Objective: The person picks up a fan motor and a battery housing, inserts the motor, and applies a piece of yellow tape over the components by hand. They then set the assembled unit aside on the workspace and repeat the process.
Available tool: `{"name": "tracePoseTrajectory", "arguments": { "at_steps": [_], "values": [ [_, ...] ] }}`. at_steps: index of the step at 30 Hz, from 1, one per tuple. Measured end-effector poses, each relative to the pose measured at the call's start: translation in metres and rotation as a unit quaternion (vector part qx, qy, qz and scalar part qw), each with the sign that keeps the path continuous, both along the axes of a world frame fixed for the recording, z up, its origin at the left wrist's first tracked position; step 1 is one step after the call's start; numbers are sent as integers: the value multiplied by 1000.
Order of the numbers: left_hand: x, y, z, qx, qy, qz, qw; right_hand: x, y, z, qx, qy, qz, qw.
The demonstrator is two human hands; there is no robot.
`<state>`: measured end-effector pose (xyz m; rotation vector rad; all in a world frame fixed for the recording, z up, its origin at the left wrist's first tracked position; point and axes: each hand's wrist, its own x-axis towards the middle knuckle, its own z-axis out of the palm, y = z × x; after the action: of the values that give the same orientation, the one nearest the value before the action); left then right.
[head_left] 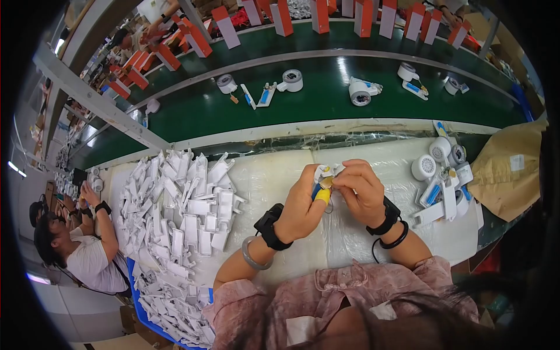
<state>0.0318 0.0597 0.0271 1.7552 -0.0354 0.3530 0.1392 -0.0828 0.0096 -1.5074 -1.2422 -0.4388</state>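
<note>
My left hand (303, 204) and my right hand (361, 189) meet above the white-covered table (280, 181), both closed on one small white plastic part (325, 172) held between the fingertips. A yellow finger cot covers my left thumb tip, and a bit of blue shows beside it. Each wrist carries a black band; the left forearm also has a grey bangle. A large heap of white plastic handle pieces (181, 216) lies to the left of my hands. To the right lies a cluster of white round parts and assembled pieces with blue inserts (443, 181).
Beyond the table runs a green conveyor belt (303, 105) carrying white round parts and handles. Orange-and-white boxes (280, 17) stand along its far side. A brown paper bag (507, 169) sits at the right. Another person (81, 245) works at the left.
</note>
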Motion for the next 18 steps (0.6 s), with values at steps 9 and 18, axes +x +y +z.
{"name": "tracePoseTrajectory", "arguments": {
  "at_steps": [9,18],
  "values": [
    [0,4,-3,-19,-12,-8,1000,-2,0,5,-3,-1,-3,1000],
    [1,3,-11,72,-15,18,997,0,-1,7,-16,-2,9,1000]
  ]
}}
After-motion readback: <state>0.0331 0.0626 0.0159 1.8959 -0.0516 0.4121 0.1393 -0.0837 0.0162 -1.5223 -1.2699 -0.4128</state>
